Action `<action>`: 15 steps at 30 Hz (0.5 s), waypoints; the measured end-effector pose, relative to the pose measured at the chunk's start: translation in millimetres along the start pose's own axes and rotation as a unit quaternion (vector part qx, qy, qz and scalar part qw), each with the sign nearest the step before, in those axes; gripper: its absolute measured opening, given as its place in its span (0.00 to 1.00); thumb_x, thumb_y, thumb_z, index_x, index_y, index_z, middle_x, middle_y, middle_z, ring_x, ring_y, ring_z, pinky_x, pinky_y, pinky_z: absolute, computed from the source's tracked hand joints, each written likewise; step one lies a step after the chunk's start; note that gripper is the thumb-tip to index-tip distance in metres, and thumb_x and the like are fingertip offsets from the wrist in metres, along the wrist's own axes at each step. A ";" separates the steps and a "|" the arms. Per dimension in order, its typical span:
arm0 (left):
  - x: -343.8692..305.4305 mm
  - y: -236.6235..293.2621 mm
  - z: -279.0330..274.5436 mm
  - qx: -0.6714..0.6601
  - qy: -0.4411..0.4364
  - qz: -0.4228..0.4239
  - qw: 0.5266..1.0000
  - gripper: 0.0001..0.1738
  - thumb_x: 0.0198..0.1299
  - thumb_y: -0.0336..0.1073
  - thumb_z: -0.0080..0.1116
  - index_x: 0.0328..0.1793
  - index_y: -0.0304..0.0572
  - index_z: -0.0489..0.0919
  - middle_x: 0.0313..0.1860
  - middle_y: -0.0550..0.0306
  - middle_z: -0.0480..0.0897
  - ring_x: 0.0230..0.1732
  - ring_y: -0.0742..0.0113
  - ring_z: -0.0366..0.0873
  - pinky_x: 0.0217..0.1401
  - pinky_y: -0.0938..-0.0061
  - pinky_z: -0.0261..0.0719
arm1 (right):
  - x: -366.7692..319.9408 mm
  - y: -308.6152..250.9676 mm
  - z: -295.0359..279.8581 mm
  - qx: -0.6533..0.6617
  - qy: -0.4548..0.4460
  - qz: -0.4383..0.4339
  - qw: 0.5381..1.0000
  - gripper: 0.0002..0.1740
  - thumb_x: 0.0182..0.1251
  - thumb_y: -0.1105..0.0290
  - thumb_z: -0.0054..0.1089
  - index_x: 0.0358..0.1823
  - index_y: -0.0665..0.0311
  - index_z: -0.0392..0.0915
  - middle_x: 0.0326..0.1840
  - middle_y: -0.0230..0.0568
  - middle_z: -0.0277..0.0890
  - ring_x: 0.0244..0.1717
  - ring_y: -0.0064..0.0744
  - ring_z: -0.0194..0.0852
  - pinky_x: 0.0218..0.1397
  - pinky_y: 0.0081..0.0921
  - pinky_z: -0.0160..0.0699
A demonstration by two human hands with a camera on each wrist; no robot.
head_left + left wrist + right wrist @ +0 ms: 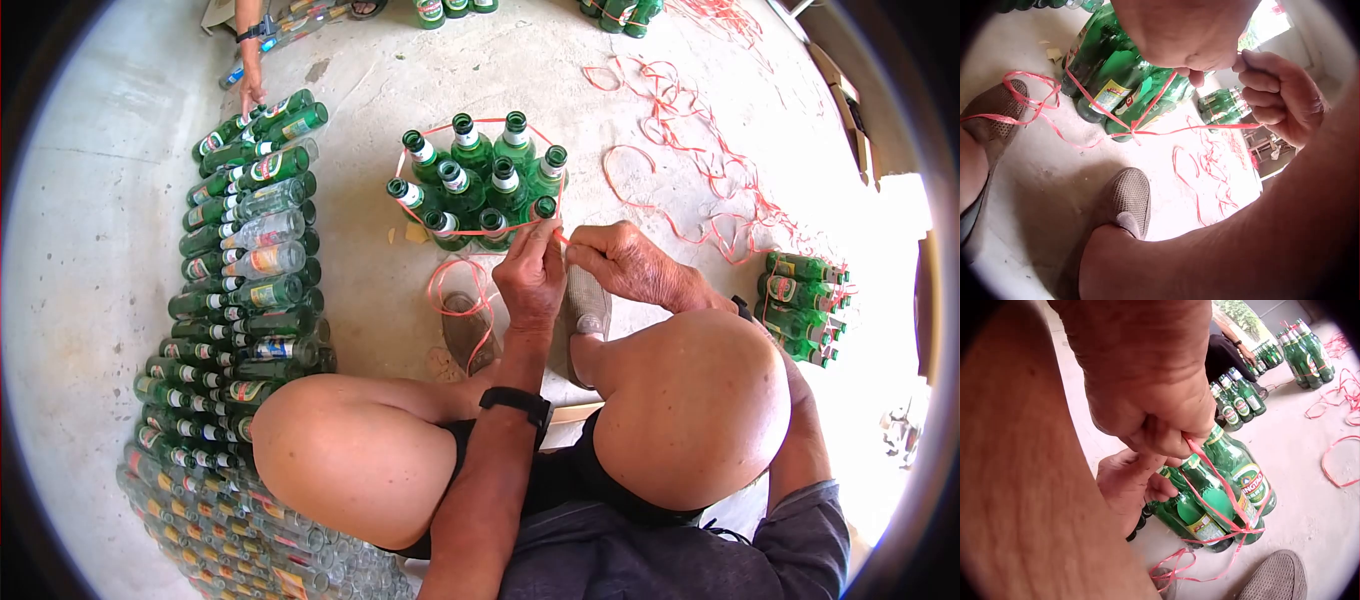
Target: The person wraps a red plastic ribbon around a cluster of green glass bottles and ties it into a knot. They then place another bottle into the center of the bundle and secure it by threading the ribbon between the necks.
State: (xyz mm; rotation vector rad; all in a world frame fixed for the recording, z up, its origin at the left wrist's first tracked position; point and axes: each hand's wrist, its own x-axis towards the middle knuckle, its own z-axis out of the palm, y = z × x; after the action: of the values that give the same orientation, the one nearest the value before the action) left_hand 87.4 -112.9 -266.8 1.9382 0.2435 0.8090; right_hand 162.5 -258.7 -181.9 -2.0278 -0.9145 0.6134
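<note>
Several green bottles (468, 150) stand upright in a cluster on the floor, with red string (490, 233) around them. Beside their near edge, the left hand (530, 275) pinches a strand. The right hand (635, 265), fingers curled, grips string just to its right. In the left wrist view, strands cross low against the bottles (1107, 90); one runs up to the left hand (1185, 31), another across to the right hand (1285, 94). From the right wrist, string (1216, 469) leads up into the right hand (1154, 412); the left hand (1125, 487) is partly hidden behind it.
Stacked bottles (275, 205) lie along the left, where another person's hand (250, 85) touches the top end. A tied bundle (800, 305) lies at right. Loose string (690, 140) spreads over the floor, with a loop (460, 285) near the shoes (470, 330).
</note>
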 end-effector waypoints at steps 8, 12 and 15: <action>-11.5 8.0 14.8 -0.181 0.034 -0.197 0.963 0.08 0.75 0.26 0.64 0.53 0.28 0.89 0.39 0.54 0.91 0.31 0.75 0.87 0.34 0.77 0.87 | 33.1 -7.1 -15.0 -0.122 0.080 -0.090 0.985 0.07 0.71 0.70 0.63 0.37 0.67 0.82 0.29 0.51 0.82 0.32 0.56 0.85 0.37 0.46 0.85; -5.2 28.7 16.0 -0.249 0.071 -0.286 0.922 0.09 0.75 0.27 0.64 0.53 0.25 0.89 0.39 0.55 0.92 0.32 0.74 0.88 0.37 0.76 0.89 | 54.0 -3.9 -17.9 -0.160 0.086 -0.148 0.972 0.05 0.65 0.70 0.66 0.37 0.64 0.83 0.35 0.46 0.84 0.37 0.54 0.86 0.39 0.46 0.86; 2.0 37.4 15.0 -0.274 0.088 -0.323 0.902 0.10 0.75 0.28 0.64 0.51 0.24 0.89 0.39 0.55 0.92 0.32 0.71 0.89 0.38 0.75 0.90 | 67.1 0.4 -21.5 -0.158 0.060 -0.153 0.974 0.05 0.65 0.70 0.68 0.38 0.62 0.85 0.34 0.45 0.84 0.37 0.53 0.86 0.40 0.45 0.86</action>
State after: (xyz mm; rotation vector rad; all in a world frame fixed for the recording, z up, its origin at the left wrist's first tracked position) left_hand 92.1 -141.2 -238.5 1.1392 0.6531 0.5223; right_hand 218.9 -216.9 -176.9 -2.1106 -1.2836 0.1815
